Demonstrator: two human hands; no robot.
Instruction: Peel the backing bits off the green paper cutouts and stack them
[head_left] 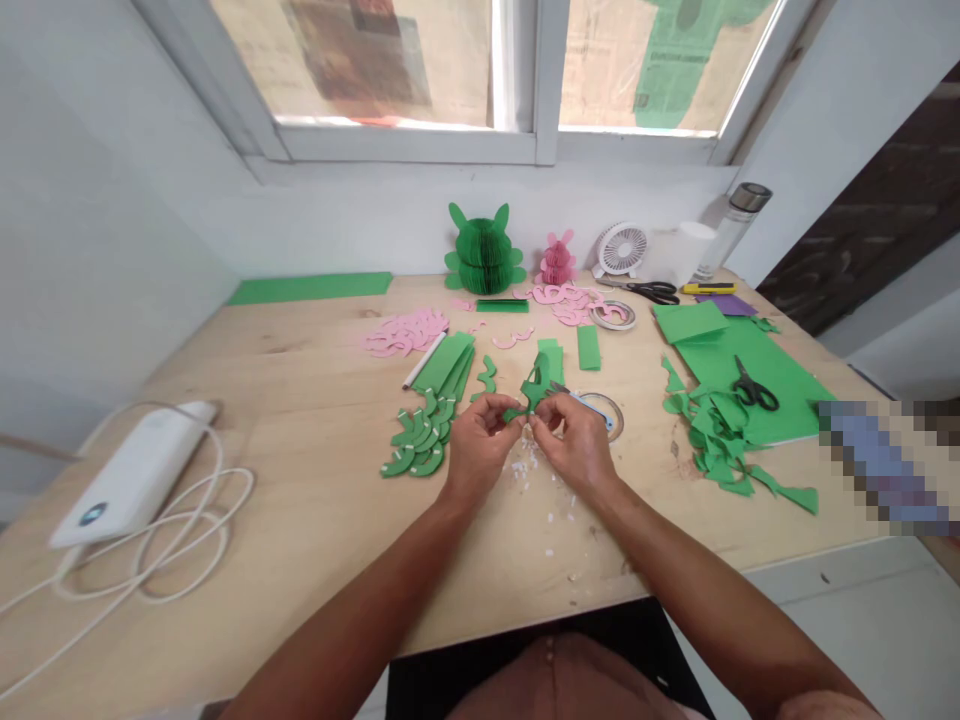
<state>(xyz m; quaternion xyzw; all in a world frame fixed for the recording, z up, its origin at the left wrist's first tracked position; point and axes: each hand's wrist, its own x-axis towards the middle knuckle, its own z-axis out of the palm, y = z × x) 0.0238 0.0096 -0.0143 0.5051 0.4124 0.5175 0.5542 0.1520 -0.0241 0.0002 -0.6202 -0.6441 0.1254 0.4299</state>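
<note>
My left hand (486,440) and my right hand (574,440) meet at the middle of the table, fingertips pinched on a green paper cutout (536,385). Its wavy part stands up above my fingers. Just past my right hand is a light-blue tool (598,407), partly covered, by a roll of tape (616,418); whether the hand touches the tool I cannot tell. Small white scraps (527,462) are scattered beneath my hands. A pile of curved green paper pieces with white tabs (420,435) lies left of my left hand. Folded green strips (448,362) lie behind it.
Pink paper pieces (409,332), a green honeycomb paper figure (484,255) and a smaller pink one (556,262) are at the back. Black-handled scissors (754,385) rest on green sheets (787,385) at right, beside green offcuts (716,430). A white power bank (135,475) with looped cable is left.
</note>
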